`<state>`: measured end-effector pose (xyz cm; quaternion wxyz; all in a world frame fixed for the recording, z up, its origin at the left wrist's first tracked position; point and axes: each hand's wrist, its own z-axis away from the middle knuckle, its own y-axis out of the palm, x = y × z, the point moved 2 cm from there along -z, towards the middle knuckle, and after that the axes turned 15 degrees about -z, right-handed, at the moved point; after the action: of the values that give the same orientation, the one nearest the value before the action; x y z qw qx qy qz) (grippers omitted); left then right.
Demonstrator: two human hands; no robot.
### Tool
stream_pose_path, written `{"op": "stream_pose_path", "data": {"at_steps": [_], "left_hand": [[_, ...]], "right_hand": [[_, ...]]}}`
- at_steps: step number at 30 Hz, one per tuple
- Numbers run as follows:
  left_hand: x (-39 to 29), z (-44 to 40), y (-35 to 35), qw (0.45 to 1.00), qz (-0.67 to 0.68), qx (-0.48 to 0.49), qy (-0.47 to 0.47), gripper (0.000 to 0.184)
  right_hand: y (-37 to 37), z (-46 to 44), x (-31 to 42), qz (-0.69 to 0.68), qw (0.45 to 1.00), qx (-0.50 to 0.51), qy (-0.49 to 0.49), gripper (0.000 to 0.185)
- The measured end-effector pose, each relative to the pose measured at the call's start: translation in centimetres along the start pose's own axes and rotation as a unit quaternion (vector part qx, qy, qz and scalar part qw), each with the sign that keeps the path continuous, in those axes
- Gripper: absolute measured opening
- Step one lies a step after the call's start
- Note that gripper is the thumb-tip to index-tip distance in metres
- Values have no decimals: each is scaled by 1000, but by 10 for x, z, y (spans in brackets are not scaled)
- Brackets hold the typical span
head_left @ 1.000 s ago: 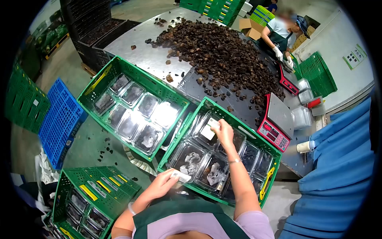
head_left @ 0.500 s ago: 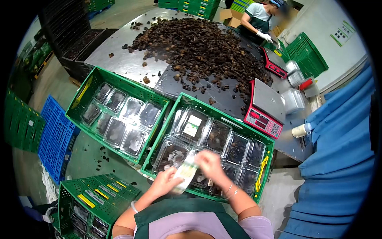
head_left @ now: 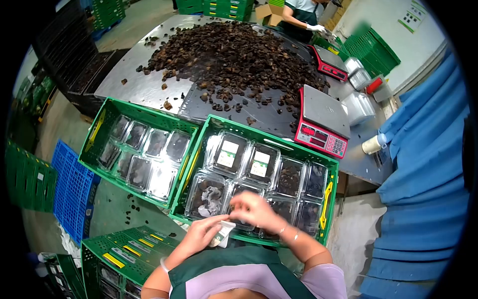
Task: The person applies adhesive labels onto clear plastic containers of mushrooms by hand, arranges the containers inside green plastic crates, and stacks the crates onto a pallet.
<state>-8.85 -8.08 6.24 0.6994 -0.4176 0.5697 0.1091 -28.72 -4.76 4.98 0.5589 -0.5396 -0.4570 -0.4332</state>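
Observation:
My left hand [head_left: 201,234] pinches a sheet of white-and-green labels [head_left: 225,235] close to my apron, at the near edge of a green crate [head_left: 276,141]. Just above it, my right hand [head_left: 256,212] has its fingers bent and pinched together near the left fingertips; motion blurs it, and whatever it grips is hidden. Beneath my hands, the crate holds several clear plastic boxes of dark brown pieces. One label [head_left: 228,154] lies on the lid of the back-left box, and a second label [head_left: 260,164] on the box beside it.
Another green crate [head_left: 149,113] of clear boxes stands at the left. Behind are a heap of dark dried pieces [head_left: 234,65] on a metal table and a red scale [head_left: 322,119]. A co-worker [head_left: 298,20] in white gloves stands at the back. Blue curtains [head_left: 423,189] hang right.
A second label now lies on the box right of the first labelled one. My right hand has come back to my left hand, and the label sheet sits lower. The view has shifted slightly.

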Motion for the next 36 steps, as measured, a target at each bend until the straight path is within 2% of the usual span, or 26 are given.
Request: {"op": "stream_pose_path", "data": {"at_steps": [1, 3, 5, 7, 8, 9, 10, 11, 13, 15, 17, 18, 19, 20, 21, 22, 24, 25, 28, 29, 30, 31, 33, 34, 35, 36], "left_hand": [[2, -2, 5, 1000, 1, 5, 4, 19], [12, -4, 15, 996, 30, -9, -84, 17], [21, -8, 22, 994, -9, 3, -107, 16], [18, -9, 30, 997, -14, 62, -52, 18], [15, -8, 30, 987, -128, 93, -24, 21], [12, -7, 28, 987, -127, 97, -23, 21], [9, -7, 27, 986, -90, 141, -23, 21], [9, -7, 25, 981, -53, 183, -23, 22], [24, 1, 21, 969, 6, 244, 20, 18], [14, 2, 17, 961, -126, 132, 209, 15], [15, 7, 16, 961, -187, 112, 170, 15], [20, 11, 20, 990, 23, 140, 2, 20], [23, 17, 24, 946, 231, 156, -166, 30], [15, 11, 24, 962, 209, 131, -119, 39], [20, 9, 27, 970, 174, 130, -107, 32], [19, 4, 27, 979, 128, 112, -110, 27], [19, -4, 34, 991, 86, 30, -101, 16], [15, -8, 35, 990, 96, -1, -107, 13], [12, -13, 42, 987, 71, -56, -130, 15], [12, -14, 43, 989, 31, -24, -142, 17], [11, -14, 45, 995, -11, 5, -98, 18], [8, -14, 48, 997, -54, 30, -55, 19], [-5, -9, 44, 977, -133, 157, -56, 16], [7, -3, 49, 988, -93, 115, -45, 16], [20, 3, 53, 995, -54, 72, -35, 15], [20, -1, 51, 997, -51, 33, -50, 15]], "right_hand": [[14, 12, 11, 25, 999, 33, 8, 29], [26, 31, 11, 128, 988, 13, -85, 23], [25, 39, -2, 25, 996, -35, -80, 13], [-5, 36, 6, -140, 977, -141, 77, 8], [-32, 31, 0, -51, 977, -206, 32, 9], [-63, 25, -13, 39, 963, -268, -14, 9], [-94, 19, -23, 106, 944, -311, 8, 11], [-123, 17, -48, 223, 922, -316, -3, 14], [-158, 21, -80, 351, 897, -264, 57, 24], [-169, 23, -114, 440, 863, -199, 150, 34], [-151, 17, -84, 432, 863, -243, 99, 39], [-136, 14, -61, 423, 859, -285, 49, 45], [-114, 15, -48, 336, 907, -255, 6, 48], [-88, 19, -35, 196, 961, -197, 4, 44], [-57, 23, -12, 73, 988, -110, 82, 39], [-32, 30, -3, 1, 998, -41, 44, 34], [2, 39, 7, 46, 999, -1, -2, 23], [9, 41, 9, 87, 994, -28, -61, 17], [4, 48, 8, 99, 990, -88, -53, 11], [-3, 49, 8, 69, 992, -99, -47, 9], [-13, 50, 6, 52, 982, -131, -122, 8], [-38, 52, 7, 47, 976, -192, -91, 8], [-112, 52, 4, 40, 942, -333, -5, 11], [-148, 53, 2, 25, 916, -398, 35, 14], [-170, 58, 5, 132, 925, -354, 19, 12], [-172, 59, 8, 153, 936, -316, 22, 11]]}}
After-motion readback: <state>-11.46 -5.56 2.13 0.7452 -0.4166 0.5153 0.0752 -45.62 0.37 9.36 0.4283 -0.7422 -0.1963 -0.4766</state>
